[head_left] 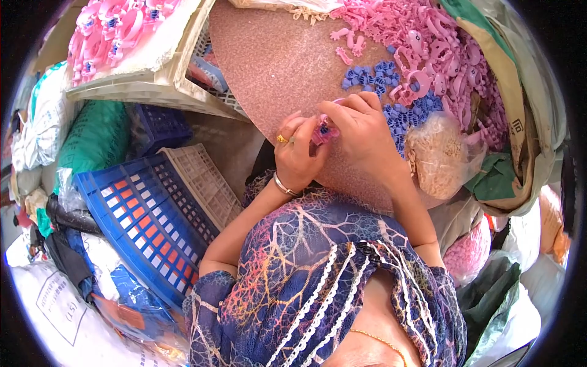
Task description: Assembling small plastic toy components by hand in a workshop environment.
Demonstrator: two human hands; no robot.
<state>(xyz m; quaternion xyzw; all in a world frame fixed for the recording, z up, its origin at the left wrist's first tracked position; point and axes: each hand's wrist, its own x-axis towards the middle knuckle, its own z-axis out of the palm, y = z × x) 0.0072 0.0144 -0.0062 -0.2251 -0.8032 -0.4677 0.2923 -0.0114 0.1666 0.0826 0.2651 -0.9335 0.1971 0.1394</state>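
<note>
Both hands meet over the near part of a round, reddish-brown speckled tabletop (pixel 278 55). Between them is a small pink plastic piece with a dark blue part in it (pixel 324 129). My left hand (pixel 296 153), with a gold ring and a bangle, grips it by the fingertips. From the other side, my right hand (pixel 361 125) pinches the same piece; its curled fingers partly cover it. Just beyond the right hand lie small blue plastic parts (pixel 372 78), with more blue parts (pixel 416 116) beside it. A large heap of pink plastic parts (pixel 428 52) spreads behind them.
A clear bag of beige pieces (pixel 437 156) sits right of my right forearm. At the far left, a pale crate (pixel 153 82) carries pink pieces with blue parts. A blue basket (pixel 143 214) stands by my left arm; a cloth sack (pixel 498 177) borders the table's right.
</note>
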